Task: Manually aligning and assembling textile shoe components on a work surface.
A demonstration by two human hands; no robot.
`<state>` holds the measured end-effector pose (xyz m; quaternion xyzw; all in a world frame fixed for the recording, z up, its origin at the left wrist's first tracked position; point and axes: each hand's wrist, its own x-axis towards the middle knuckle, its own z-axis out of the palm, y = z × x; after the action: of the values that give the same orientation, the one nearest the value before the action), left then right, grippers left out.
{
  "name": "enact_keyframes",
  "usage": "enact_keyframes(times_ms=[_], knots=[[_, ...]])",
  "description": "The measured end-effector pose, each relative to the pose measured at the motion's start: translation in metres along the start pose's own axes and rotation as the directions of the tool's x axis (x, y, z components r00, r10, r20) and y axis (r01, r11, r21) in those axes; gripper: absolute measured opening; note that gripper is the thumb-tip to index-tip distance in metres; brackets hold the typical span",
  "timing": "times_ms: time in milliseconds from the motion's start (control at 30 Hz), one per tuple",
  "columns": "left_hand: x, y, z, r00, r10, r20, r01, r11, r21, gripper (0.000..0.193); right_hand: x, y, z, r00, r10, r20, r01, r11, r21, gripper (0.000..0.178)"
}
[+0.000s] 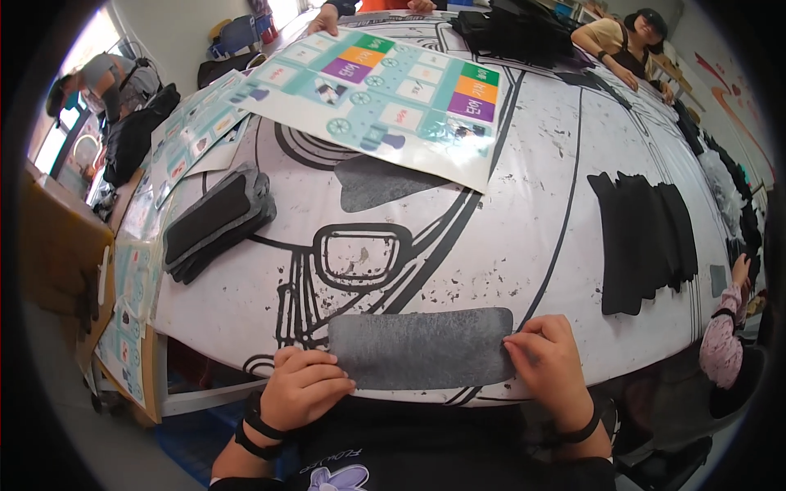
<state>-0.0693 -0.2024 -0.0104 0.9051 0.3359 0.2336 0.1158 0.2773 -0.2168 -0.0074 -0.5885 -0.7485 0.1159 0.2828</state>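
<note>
A dark grey, rounded rectangular piece of leather-like material (422, 349) lies flat along the near edge of the table in front of me. My left hand (307, 385) is closed on its left end, fingers curled together at the lower corner. At the opposite end, my right hand (547, 356) pinches the edge between thumb and fingertips. Black wristbands circle both my wrists. To the left sits a stack of similar dark pieces (219, 221); on the right, a fanned-out pile of black pieces (643, 241) rests on the table.
Line drawings cover the white tabletop (540, 172). Colourful printed sheets (385, 106) overlap at the far left, above another grey piece (381, 182). A person's hand (323, 20) touches the sheets. Other people work at the far right and right edge. A black heap (508, 41) lies at the back.
</note>
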Motion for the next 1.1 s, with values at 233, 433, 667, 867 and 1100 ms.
enact_keyframes(times_ms=[233,433,667,867,1100], knots=[[-0.014,0.001,-0.004,0.982,-0.189,0.005,0.189,0.98,-0.063,0.018,0.001,0.003,0.005,0.999,0.029,-0.027,-0.027,0.997,0.067,0.01],[-0.006,-0.003,-0.027,0.972,-0.226,0.059,0.233,0.931,-0.28,0.019,-0.003,0.002,0.009,0.999,0.024,-0.039,-0.02,0.994,0.106,0.01],[0.028,-0.009,-0.041,0.952,-0.288,-0.108,0.256,0.936,-0.242,0.02,-0.004,0.005,0.008,0.994,0.005,-0.105,0.006,0.994,0.105,0.01],[0.01,-0.005,-0.02,0.954,-0.299,0.028,0.299,0.943,-0.145,0.014,0.0,0.005,0.006,0.993,0.013,-0.114,0.011,0.979,0.206,0.011],[0.013,-0.025,-0.041,0.861,-0.466,-0.203,0.467,0.883,-0.043,0.014,-0.003,0.012,0.003,0.993,0.062,-0.098,-0.034,0.962,0.269,0.012]])
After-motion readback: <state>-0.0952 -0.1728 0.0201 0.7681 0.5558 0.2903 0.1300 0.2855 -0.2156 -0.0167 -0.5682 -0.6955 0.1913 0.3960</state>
